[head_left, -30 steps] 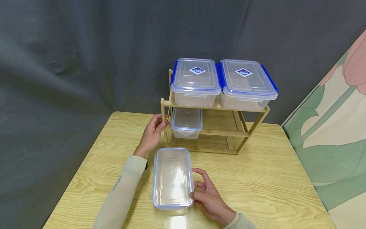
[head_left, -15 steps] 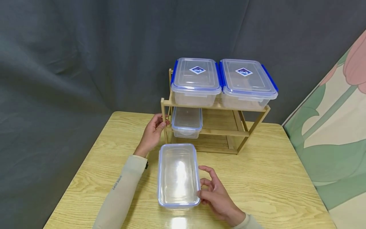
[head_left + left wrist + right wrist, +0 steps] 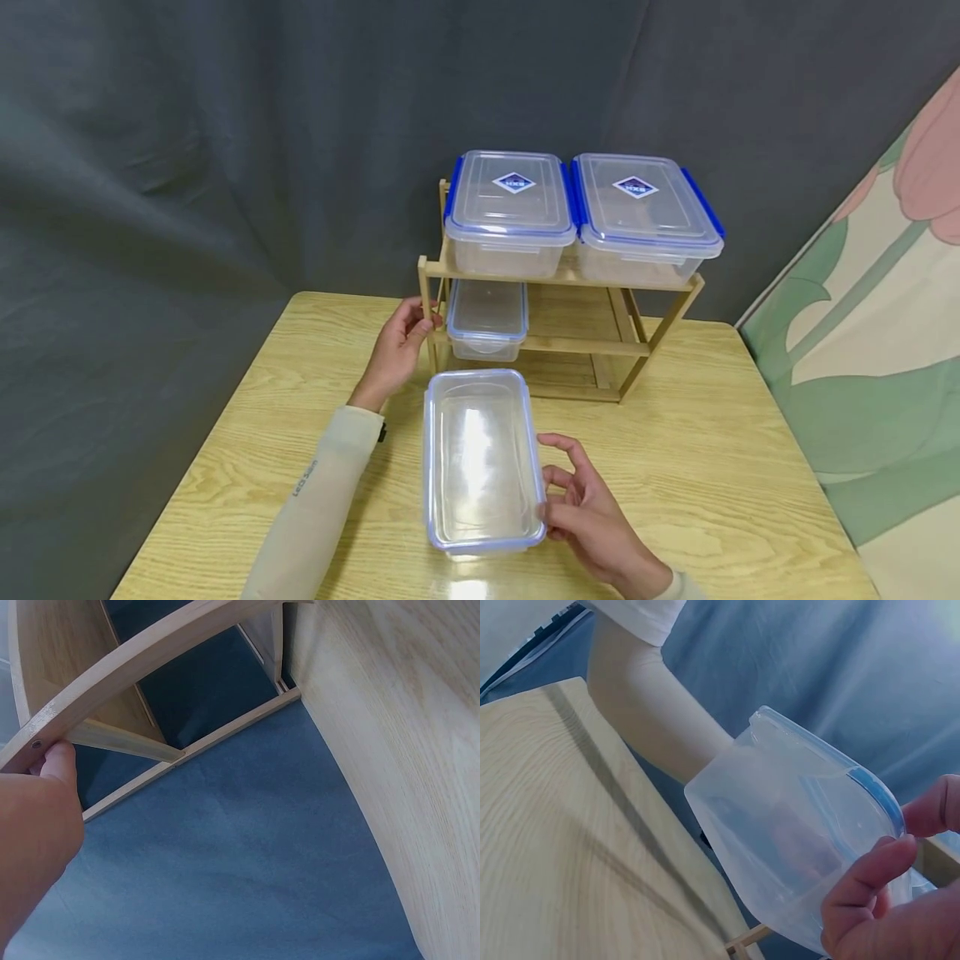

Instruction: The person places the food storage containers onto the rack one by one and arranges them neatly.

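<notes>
My right hand point(image 3: 600, 521) pinches the right edge of a clear rectangular food container point(image 3: 483, 458) with a pale blue band round its top. In the right wrist view, thumb and fingers hold the rim of this container point(image 3: 757, 817), which is raised off the table. My left hand point(image 3: 393, 350) grips the front left post of a wooden rack point(image 3: 592, 346); in the left wrist view the thumb of that hand point(image 3: 45, 825) presses on the wooden post point(image 3: 112, 671). A smaller lidded container point(image 3: 489, 312) sits at the left on the rack's middle shelf.
Two large lidded containers with dark blue clips, one on the left point(image 3: 513, 208) and one on the right point(image 3: 645, 208), stand side by side on the rack's top. The rack rests on a wood-grain table point(image 3: 712, 467), with a dark curtain point(image 3: 225, 150) behind.
The right hand has carried the container to the right and slightly toward the rack, and its near end has dipped lower in view. The left hand stays on the rack post.
</notes>
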The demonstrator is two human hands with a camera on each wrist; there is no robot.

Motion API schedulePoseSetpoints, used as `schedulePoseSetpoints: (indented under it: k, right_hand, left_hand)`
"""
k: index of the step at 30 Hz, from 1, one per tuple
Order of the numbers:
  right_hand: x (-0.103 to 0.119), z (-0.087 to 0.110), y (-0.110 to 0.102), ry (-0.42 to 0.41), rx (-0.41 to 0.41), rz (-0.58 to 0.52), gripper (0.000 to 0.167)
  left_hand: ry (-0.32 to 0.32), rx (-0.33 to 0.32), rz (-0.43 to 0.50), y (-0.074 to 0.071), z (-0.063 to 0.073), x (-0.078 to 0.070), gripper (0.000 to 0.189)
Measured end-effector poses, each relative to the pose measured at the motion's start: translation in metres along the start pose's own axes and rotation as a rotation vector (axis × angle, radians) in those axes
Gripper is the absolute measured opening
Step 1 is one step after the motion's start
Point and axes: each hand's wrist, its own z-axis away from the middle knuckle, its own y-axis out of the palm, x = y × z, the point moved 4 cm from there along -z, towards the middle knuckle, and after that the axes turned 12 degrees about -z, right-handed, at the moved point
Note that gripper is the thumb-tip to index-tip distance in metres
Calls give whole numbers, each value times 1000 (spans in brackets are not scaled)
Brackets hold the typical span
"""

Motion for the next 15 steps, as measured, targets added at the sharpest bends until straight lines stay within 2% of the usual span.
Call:
schedulePoseSetpoints:
  k: [8, 15]
  right_hand:
    - [14, 10, 0, -21, 10, -12, 83]
    - [25, 15, -4, -74, 65, -38, 85]
  left_hand:
    - [-6, 0, -4, 0, 0, 1, 31]
    - [-6, -1, 9, 0, 0, 2, 32]
